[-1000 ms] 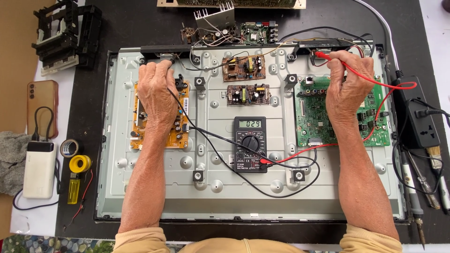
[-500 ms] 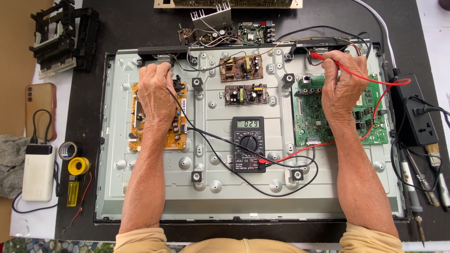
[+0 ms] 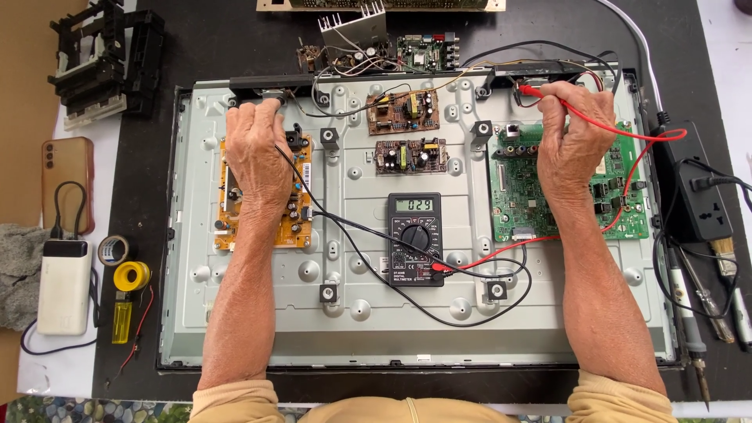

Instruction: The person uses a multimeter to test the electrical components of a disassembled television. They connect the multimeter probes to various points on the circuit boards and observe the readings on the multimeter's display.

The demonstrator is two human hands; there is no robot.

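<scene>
An opened flat-screen set lies face down, its grey metal back panel [image 3: 352, 329] showing. My left hand [image 3: 257, 153] grips the black probe, pressed near the panel's top left above an orange circuit board [image 3: 301, 200]. My right hand [image 3: 576, 137] holds the red probe [image 3: 533, 92] with its tip at the top right edge, above a green circuit board [image 3: 521, 196]. A black multimeter [image 3: 415, 239] lies in the middle of the panel. Its black lead [image 3: 352, 227] and red lead [image 3: 627, 196] run to the two probes.
Two small brown boards [image 3: 403, 133] sit above the meter. Loose boards and a heatsink [image 3: 368, 39] lie beyond the panel. At left are a phone [image 3: 66, 180], white power bank [image 3: 63, 286], solder reel [image 3: 131, 276] and lighter. A black power adapter [image 3: 693, 192] and screwdrivers lie at right.
Both hands stay on their probes at the same spots. The view has shifted very slightly; nothing else has moved.
</scene>
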